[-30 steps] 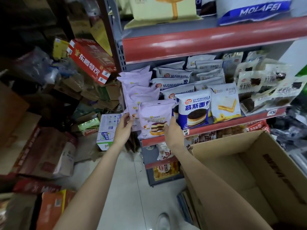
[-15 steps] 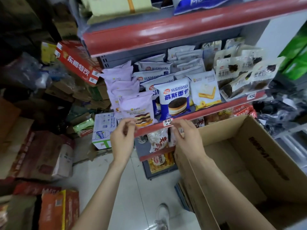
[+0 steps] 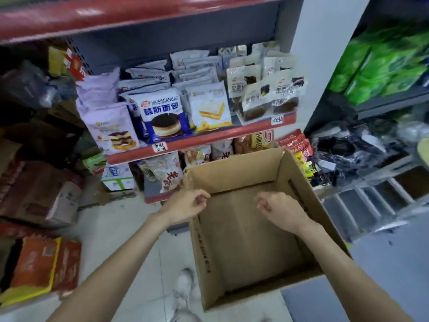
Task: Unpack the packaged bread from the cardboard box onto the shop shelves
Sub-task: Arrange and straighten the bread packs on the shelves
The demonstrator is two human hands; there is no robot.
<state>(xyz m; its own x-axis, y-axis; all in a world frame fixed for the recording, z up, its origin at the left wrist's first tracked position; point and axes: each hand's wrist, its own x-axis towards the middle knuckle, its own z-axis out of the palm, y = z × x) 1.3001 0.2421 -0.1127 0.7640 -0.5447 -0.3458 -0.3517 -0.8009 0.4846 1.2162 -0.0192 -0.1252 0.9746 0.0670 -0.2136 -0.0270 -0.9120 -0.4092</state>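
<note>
We hold our left hand (image 3: 185, 205) at the near left rim of the cardboard box (image 3: 301, 182) and our right hand (image 3: 282, 209) above its bare inside, both loosely curled, grasping nothing. Farther off, the bread packets (image 3: 162, 112) stand on the red-edged shelf (image 3: 209, 138).

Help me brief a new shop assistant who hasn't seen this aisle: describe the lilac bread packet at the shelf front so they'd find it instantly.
Start at the red-edged metal shelf just above the open brown cardboard box. At its far left end stands the pale lilac bread packet. Unlike the blue-and-white round-cake packet beside it, it pictures a layered brown-and-cream slice.
</note>
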